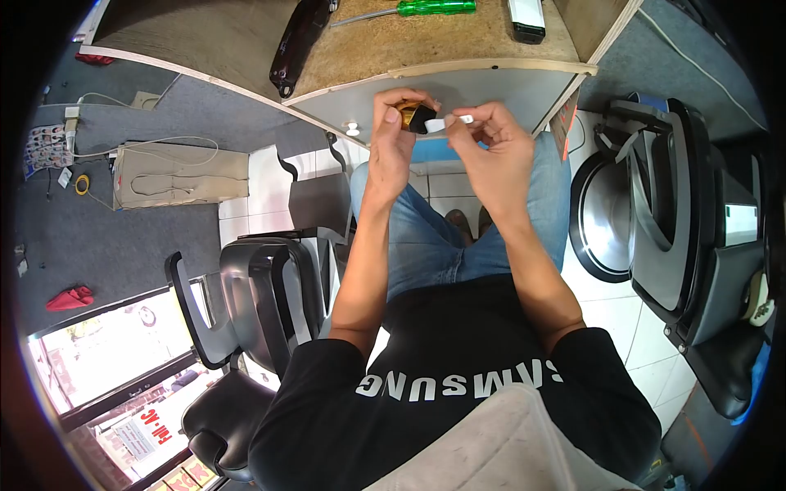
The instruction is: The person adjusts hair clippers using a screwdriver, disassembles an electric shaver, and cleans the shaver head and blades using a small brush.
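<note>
The left grip (392, 146) holds a gold-and-black object (416, 118); the right grip (496, 154) pinches a seemingly flat white piece (436, 125).

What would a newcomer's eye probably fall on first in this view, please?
Probably the big white SAMSUNG lettering, upside down across the black shirt at the bottom. Next, perhaps, the two hands at upper centre: the left hand holds a gold-and-black item, and the right hand a small white piece. Above them, the bright green handle of a screwdriver stands out on the brown shelf.
</note>
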`<state>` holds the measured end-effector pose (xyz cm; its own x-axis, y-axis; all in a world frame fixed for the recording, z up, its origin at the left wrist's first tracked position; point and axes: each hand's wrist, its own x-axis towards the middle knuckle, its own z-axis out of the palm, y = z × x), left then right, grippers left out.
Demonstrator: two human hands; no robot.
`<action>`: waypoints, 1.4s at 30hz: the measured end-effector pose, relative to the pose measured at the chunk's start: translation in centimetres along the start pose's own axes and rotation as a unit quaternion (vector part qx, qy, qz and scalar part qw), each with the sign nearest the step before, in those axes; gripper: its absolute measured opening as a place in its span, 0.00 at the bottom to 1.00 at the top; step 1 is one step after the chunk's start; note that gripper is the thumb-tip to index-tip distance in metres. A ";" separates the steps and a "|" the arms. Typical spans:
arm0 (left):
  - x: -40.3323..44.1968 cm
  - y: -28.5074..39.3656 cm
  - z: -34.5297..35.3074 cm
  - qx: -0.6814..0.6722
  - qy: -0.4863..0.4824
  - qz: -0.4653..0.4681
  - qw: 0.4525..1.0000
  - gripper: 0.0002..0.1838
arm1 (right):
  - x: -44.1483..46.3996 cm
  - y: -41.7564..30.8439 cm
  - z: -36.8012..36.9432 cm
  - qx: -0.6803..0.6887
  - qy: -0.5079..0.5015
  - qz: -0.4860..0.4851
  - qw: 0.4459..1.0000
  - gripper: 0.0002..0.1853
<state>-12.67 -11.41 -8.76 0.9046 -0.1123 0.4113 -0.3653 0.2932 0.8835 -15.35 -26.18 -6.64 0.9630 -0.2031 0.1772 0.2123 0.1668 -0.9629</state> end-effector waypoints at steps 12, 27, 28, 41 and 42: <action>-0.2 -0.2 0.2 -0.003 0.013 0.001 1.000 0.18 | 0.3 -0.3 -0.1 -0.097 -0.023 -0.203 0.974 0.06; -0.3 0.0 -0.2 0.052 0.027 0.010 0.998 0.15 | 0.6 -1.4 -0.8 -0.161 -0.050 -0.280 0.945 0.07; -0.3 0.0 -0.1 0.069 0.024 0.009 0.997 0.15 | 0.7 -1.0 -0.9 -0.171 -0.059 -0.282 0.942 0.07; -0.4 0.4 -0.5 0.091 0.022 0.007 0.996 0.15 | 1.0 -1.6 -1.2 -0.160 -0.055 -0.254 0.952 0.06; -0.3 0.5 -0.4 0.081 0.022 0.002 0.996 0.15 | 1.0 -1.7 -1.2 -0.156 -0.051 -0.260 0.952 0.06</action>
<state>-13.08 -10.79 -8.53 0.9109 -0.0680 0.4069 -0.3955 0.1364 0.9083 -14.94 -27.86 -5.03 0.7559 -0.0830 0.6495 0.6200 -0.2280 -0.7507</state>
